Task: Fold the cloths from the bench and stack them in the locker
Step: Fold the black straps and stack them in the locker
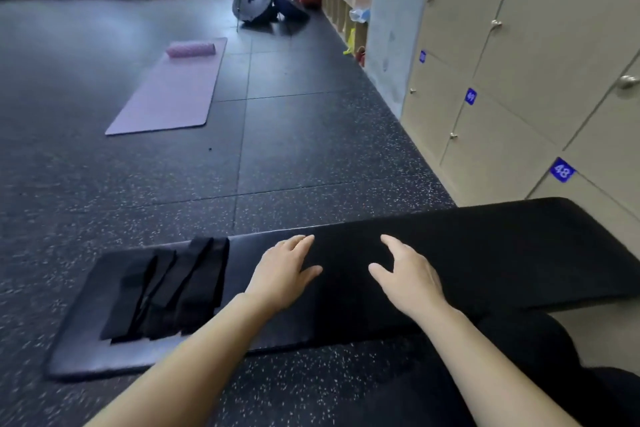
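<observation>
While black cloths [166,291] lie heaped on the padded bench [79,354], left hand [280,274] and right hand [408,276] press flat-fingered on matte cloth [346,308]

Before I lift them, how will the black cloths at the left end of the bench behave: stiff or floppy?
Probably floppy: the black cloths lie flat, overlapping, following the bench. Likely light, since they look thin. They may slide when pushed, because the bench top looks smooth and glossy.
</observation>
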